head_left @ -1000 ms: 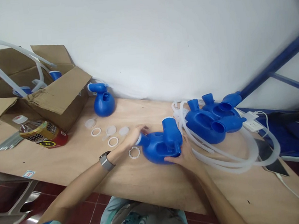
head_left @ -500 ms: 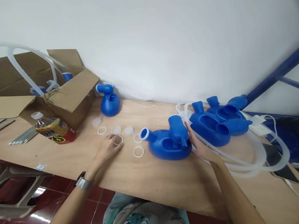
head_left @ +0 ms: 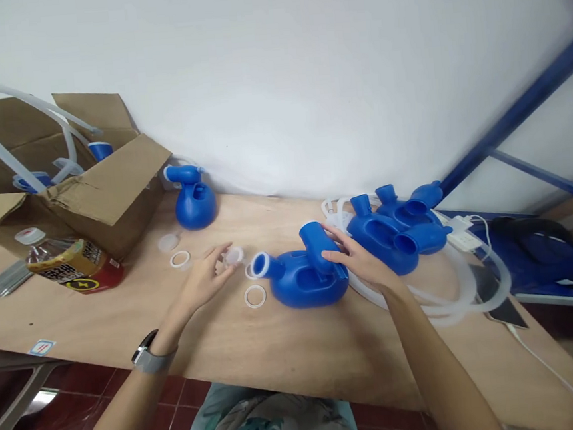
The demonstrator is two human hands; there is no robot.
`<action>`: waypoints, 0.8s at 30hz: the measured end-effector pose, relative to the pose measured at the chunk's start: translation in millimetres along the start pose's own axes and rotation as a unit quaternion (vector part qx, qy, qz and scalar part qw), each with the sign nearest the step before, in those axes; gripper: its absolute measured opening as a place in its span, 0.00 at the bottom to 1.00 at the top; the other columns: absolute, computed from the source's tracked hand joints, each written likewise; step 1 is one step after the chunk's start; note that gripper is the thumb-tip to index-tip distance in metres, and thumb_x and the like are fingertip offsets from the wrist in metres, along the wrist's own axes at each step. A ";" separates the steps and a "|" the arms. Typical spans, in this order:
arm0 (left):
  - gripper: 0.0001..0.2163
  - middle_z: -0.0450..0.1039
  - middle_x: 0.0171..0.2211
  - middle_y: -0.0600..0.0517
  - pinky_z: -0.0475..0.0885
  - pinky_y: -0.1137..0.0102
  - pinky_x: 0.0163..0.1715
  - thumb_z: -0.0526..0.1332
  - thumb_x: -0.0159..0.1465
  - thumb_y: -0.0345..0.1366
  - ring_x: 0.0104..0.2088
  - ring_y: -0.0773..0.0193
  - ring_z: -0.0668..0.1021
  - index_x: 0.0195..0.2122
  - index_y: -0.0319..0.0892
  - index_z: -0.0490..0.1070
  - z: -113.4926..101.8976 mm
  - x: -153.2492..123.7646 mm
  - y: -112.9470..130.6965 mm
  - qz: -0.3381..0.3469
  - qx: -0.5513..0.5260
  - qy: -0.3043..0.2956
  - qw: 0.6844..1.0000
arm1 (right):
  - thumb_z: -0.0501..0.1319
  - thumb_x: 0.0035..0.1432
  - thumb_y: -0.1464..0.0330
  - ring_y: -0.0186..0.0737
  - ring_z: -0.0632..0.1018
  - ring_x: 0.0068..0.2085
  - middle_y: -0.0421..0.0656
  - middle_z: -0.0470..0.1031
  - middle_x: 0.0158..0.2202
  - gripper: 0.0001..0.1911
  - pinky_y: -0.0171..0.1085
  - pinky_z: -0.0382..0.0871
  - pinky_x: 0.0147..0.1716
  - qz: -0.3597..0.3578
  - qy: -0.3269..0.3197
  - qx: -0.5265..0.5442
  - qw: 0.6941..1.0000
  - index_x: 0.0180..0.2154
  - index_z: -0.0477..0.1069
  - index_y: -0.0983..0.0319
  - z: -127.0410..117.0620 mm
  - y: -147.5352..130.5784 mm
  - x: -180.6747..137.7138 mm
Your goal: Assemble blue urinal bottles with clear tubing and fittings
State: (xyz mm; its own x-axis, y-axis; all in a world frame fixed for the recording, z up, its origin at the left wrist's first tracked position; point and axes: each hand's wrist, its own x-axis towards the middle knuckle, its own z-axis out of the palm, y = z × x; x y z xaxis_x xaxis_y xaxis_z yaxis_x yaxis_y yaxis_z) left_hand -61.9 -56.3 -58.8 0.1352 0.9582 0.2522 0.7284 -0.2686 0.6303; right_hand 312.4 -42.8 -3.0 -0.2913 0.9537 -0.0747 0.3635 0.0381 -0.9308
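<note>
A blue plastic urinal bottle (head_left: pixel 305 287) stands in front of me, its open white-rimmed neck (head_left: pixel 261 265) pointing left. A blue hooded spout piece (head_left: pixel 316 242) sits on top of it. My right hand (head_left: pixel 358 259) grips this piece from the right, thumb in front and fingers behind. To the left, my left hand (head_left: pixel 206 279) has thumb and forefinger around the edge of a translucent white cap (head_left: pixel 234 255). A white ring (head_left: pixel 255 297) lies before the neck, with another partly behind it. Farther left are one more ring (head_left: pixel 180 259) and a cap (head_left: pixel 168 243).
Another blue urinal bottle (head_left: pixel 195 206) stands by the wall. On the left are a cardboard box (head_left: pixel 128 188) with tubes, a drink bottle (head_left: pixel 77 263) and metal rods (head_left: pixel 4 283). More blue bottles (head_left: pixel 386 233), coiled clear tubing (head_left: pixel 466 286) and a phone (head_left: pixel 497 297) lie on the right.
My right hand has moved from the bottle's side up onto the spout piece. My left hand has lifted from the ring, its fingers now around a cap. The view has swung right.
</note>
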 end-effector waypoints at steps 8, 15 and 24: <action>0.24 0.69 0.58 0.44 0.77 0.62 0.48 0.54 0.75 0.51 0.53 0.54 0.77 0.68 0.48 0.67 22.9 -15.5 42.9 0.044 -0.079 -0.033 0.995 | 0.64 0.60 0.61 0.57 0.60 0.75 0.38 0.61 0.74 0.40 0.58 0.60 0.71 0.009 0.008 -0.001 1.000 0.72 0.60 0.48 1.4 -7.2 7.1; 0.23 0.75 0.50 0.41 0.74 0.55 0.50 0.51 0.75 0.49 0.48 0.46 0.79 0.61 0.42 0.74 20.0 -23.3 -13.8 -0.093 0.152 0.003 0.984 | 0.69 0.56 0.52 0.55 0.71 0.69 0.38 0.75 0.65 0.34 0.52 0.65 0.70 0.057 0.110 0.181 0.976 0.64 0.72 0.47 18.9 8.4 21.1; 0.22 0.70 0.60 0.37 0.74 0.53 0.52 0.56 0.72 0.43 0.54 0.43 0.77 0.64 0.43 0.70 20.4 -44.9 -67.8 -0.133 0.242 -0.017 0.961 | 0.64 0.62 0.47 0.48 0.69 0.71 0.34 0.73 0.66 0.31 0.48 0.63 0.71 -0.043 0.192 0.201 0.960 0.63 0.71 0.47 32.5 50.9 75.1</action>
State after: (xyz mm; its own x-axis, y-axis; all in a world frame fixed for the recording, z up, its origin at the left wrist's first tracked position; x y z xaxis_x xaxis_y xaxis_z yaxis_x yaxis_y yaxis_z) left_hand -103.7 -79.2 -127.8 -0.0829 0.9914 0.1011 0.9660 0.0550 0.2525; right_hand 280.2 21.1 -67.6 0.0704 0.9947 0.0744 -0.0399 0.0773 -0.9962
